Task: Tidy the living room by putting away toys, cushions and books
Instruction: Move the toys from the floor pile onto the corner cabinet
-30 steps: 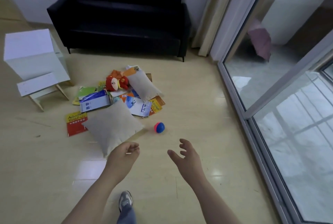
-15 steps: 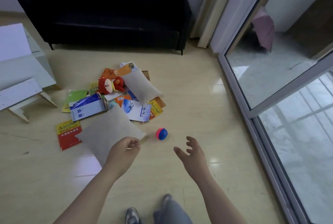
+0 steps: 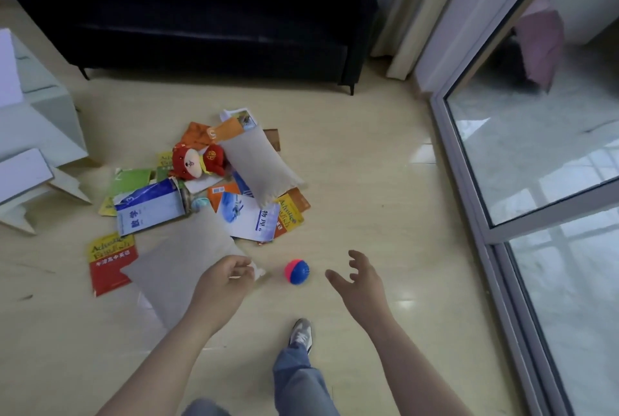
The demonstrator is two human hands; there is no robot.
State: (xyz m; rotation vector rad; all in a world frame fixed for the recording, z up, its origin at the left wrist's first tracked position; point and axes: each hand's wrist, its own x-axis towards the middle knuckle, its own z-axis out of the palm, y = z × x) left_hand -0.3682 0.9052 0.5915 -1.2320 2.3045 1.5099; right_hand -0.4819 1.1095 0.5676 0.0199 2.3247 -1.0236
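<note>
A: Where are the hands?
B: Both reach forward, low in the frame. The left hand (image 3: 222,285) hangs loosely curled and empty over a corner of the near cushion (image 3: 174,268). The right hand (image 3: 360,281) is spread wide, empty, just right of the red-and-blue ball (image 3: 297,271).
A: And the rest?
B: A heap of books (image 3: 248,216), a red plush toy (image 3: 194,162) and a second cushion (image 3: 259,171) lies on the floor (image 3: 368,181) at centre, below the black sofa (image 3: 201,13)

two beige fabric cushions (image 3: 174,268), one red plush toy (image 3: 194,164), one pink-and-blue round rubber ball (image 3: 297,271), one black sofa (image 3: 201,13). thin paperback books (image 3: 150,211): roughly ten, overlapping too much for an exact count. two hands: left hand (image 3: 224,285), right hand (image 3: 361,285).
</note>
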